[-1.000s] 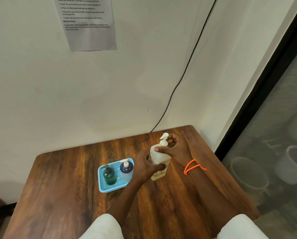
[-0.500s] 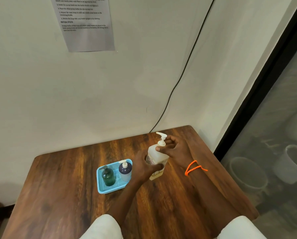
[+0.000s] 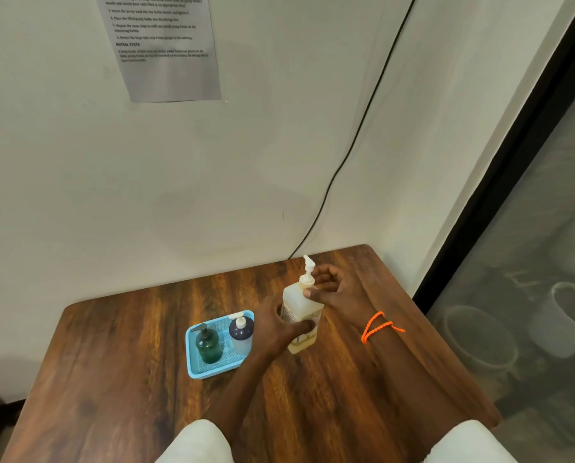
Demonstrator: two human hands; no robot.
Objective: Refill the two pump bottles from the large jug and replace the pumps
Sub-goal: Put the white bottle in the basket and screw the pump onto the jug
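Note:
A large pale jug (image 3: 299, 305) with a white pump (image 3: 308, 267) stands upright on the wooden table (image 3: 129, 379). My left hand (image 3: 276, 329) grips its lower body. My right hand (image 3: 334, 289) holds its shoulder just below the pump collar, thumb on the front. To the left, a light blue tray (image 3: 192, 355) holds a dark green pump bottle (image 3: 208, 345) and a dark blue pump bottle (image 3: 241, 332), both upright with pumps on.
The table sits against a white wall, with a black cable (image 3: 356, 138) running down behind it. A printed sheet (image 3: 165, 45) hangs on the wall. A glass door with a dark frame (image 3: 513, 162) stands at the right.
The pump nozzle has turned from pointing right to pointing left and back. My right hand has shifted around the jug's neck. My left hand keeps its hold on the jug.

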